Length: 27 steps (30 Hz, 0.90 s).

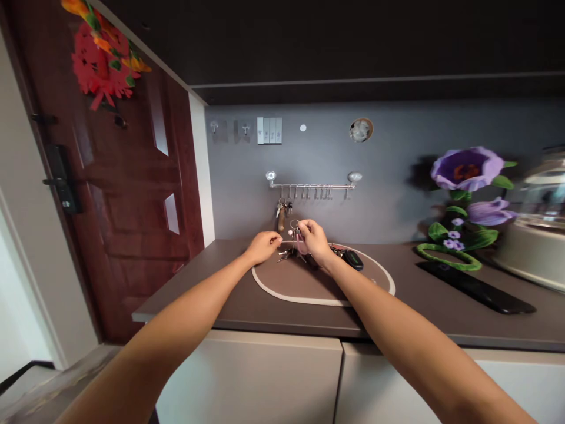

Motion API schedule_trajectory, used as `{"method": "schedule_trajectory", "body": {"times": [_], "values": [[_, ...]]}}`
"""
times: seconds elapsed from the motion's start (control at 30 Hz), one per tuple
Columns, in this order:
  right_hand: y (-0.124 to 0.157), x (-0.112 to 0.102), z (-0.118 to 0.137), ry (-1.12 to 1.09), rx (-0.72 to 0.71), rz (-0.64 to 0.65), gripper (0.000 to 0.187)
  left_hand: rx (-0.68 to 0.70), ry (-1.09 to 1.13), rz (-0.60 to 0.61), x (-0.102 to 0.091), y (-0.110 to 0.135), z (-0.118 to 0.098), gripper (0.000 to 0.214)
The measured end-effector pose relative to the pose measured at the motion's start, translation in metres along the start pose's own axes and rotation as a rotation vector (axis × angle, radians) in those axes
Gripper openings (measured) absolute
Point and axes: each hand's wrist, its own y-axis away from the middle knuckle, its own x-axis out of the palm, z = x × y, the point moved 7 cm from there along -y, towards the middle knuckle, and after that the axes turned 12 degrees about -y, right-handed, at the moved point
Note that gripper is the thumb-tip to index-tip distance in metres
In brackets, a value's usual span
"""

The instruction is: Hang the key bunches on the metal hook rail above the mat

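Note:
My right hand (313, 240) pinches a bunch of keys (295, 232) by its metal ring, and a pink strap dangles below the fingers. Just left of it, my left hand (263, 247) is closed, fingertips pressed together; whatever they may hold is hidden. Both hands are over a brown mat (282, 295) with a pale rim. On the mat lie loose keys (285, 255) and a black car key fob (353, 259), partly behind my right wrist. Above, another key bunch with a brown tag (281, 218) hangs from the left end of a hook rail (313, 186).
On the right of the dark counter (397, 321) stand purple felt flowers (468, 171), a long black object (479, 287) and a cream container (536, 250) with a clear top. A dark cabinet (353, 47) overhangs the counter. A red-brown door (128, 194) is at left.

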Motion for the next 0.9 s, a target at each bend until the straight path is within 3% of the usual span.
{"method": "schedule_trajectory", "body": {"times": [0.2,0.5,0.73,0.9], "values": [[-0.010,-0.004,0.006,-0.125,0.063,-0.064,0.034,0.045,-0.031,-0.028,0.001,0.000,-0.002,0.022],[-0.058,-0.010,0.020,-0.137,0.025,-0.174,0.026,0.068,-0.109,-0.012,0.003,0.001,-0.009,0.024],[-0.084,-0.001,0.013,-0.210,0.119,-0.289,0.020,0.090,-0.142,-0.018,0.005,-0.001,-0.007,0.025],[-0.092,-0.003,0.006,-0.111,0.144,-0.402,0.017,0.099,-0.154,-0.015,0.005,-0.001,-0.006,0.025]]}}
